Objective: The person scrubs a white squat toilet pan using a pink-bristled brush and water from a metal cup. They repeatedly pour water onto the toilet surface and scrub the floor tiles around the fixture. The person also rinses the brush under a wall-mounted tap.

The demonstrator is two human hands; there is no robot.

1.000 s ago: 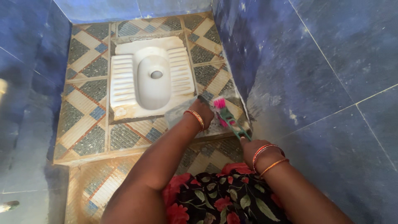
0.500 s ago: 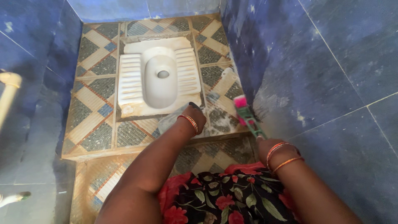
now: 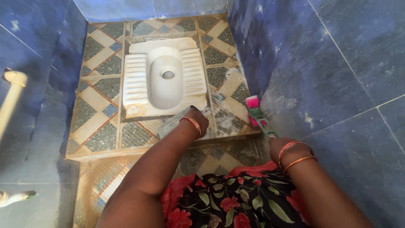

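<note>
My right hand (image 3: 282,147) grips the green handle of a scrubbing brush (image 3: 258,115). Its pink bristles rest at the foot of the blue right wall (image 3: 320,71), at the right edge of the raised tiled platform (image 3: 99,105). My left hand (image 3: 197,120) lies on the platform just in front of the white squat toilet pan (image 3: 162,78). It is closed on a greyish pouch-like thing (image 3: 171,123) whose kind I cannot make out. Wet whitish foam (image 3: 223,118) covers the tiles between my hands.
Blue tiled walls close in on the left, back and right. The platform drops by a step (image 3: 139,147) to a lower tiled floor near my flowered dress (image 3: 228,198). A pale pipe (image 3: 12,99) runs along the left wall.
The brush has moved right, from the foamy tiles near my left hand to the base of the right wall. My left hand has stayed in front of the pan.
</note>
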